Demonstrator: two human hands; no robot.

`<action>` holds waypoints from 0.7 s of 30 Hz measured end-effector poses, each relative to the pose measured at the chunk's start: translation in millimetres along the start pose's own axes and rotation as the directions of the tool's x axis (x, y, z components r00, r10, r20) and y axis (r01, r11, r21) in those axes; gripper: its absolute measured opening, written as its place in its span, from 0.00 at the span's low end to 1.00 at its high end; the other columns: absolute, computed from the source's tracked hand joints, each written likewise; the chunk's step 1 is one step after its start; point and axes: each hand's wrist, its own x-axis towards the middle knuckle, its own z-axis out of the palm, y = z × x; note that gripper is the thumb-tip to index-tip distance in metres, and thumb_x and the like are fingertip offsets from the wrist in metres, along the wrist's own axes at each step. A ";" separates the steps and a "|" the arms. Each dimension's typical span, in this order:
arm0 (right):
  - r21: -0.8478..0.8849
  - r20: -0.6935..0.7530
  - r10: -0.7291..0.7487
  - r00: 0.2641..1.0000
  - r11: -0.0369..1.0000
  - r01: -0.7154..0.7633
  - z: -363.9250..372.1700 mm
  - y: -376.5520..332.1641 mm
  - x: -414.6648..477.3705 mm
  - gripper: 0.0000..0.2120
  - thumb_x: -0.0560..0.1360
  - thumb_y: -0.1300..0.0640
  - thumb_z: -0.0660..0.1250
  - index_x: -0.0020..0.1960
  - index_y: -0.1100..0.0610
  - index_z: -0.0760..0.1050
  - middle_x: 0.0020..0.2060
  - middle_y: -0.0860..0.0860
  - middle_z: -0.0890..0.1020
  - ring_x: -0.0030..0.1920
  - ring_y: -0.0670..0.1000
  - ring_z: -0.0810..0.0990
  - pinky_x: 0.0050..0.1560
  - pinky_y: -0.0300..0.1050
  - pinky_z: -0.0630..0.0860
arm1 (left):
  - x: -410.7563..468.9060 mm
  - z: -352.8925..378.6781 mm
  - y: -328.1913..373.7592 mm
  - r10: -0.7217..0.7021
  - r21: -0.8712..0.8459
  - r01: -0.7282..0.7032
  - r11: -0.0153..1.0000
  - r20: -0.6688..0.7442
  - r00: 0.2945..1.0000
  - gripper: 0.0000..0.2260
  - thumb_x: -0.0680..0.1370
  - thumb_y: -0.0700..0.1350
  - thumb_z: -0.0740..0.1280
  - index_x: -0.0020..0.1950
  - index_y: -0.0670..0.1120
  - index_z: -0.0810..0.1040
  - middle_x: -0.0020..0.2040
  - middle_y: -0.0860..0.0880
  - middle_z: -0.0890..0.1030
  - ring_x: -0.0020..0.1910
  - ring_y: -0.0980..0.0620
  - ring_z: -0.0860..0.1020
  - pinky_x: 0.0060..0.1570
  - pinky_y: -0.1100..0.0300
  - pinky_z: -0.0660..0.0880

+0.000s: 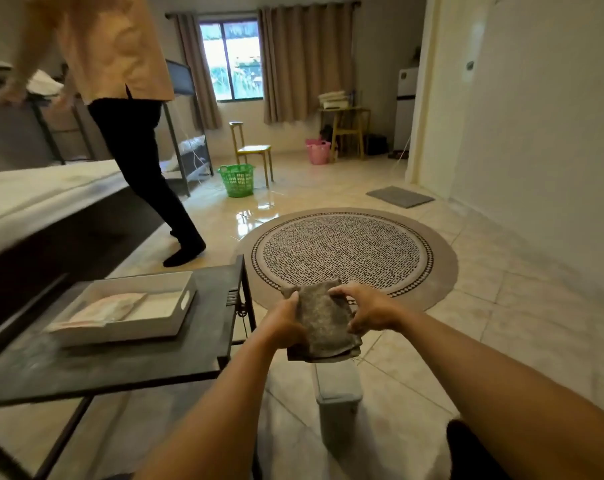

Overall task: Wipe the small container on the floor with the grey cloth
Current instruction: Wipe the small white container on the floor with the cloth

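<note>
A folded grey cloth (323,323) hangs in the air in front of me, held by both hands. My left hand (285,322) grips its left edge and my right hand (362,311) grips its right edge. Below the cloth, a small grey container (338,400) with a lid stands upright on the tiled floor between my forearms. The cloth is above the container and apart from it.
A dark low table (120,362) with a white tray (175,327) stands at my left. A round patterned rug (345,251) lies ahead. Another person (127,98) stands by the bed (33,202) at the left. A green basket (238,180) and a yellow chair (252,148) are farther back.
</note>
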 end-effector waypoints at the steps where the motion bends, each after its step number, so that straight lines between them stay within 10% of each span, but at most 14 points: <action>1: -0.010 -0.004 0.008 1.000 1.000 -0.008 5.0 0.9 -8.3 0.42 0.65 0.73 0.76 0.75 0.55 0.67 0.68 0.54 0.69 0.68 0.56 0.71 0.56 0.50 0.82 | -8.0 3.7 0.5 -0.002 0.003 0.002 1.000 0.002 1.000 0.36 0.73 0.37 0.73 0.77 0.43 0.59 0.68 0.43 0.70 0.66 0.45 0.71 0.63 0.54 0.72; 21: 0.154 0.168 0.174 0.970 0.968 -0.200 83.7 92.5 41.6 0.42 0.67 0.71 0.75 0.76 0.49 0.65 0.72 0.52 0.66 0.65 0.56 0.76 0.49 0.44 0.83 | 56.2 77.3 -68.1 -0.117 0.048 0.111 0.993 0.157 0.981 0.41 0.73 0.44 0.73 0.80 0.51 0.52 0.75 0.46 0.58 0.70 0.45 0.66 0.68 0.49 0.70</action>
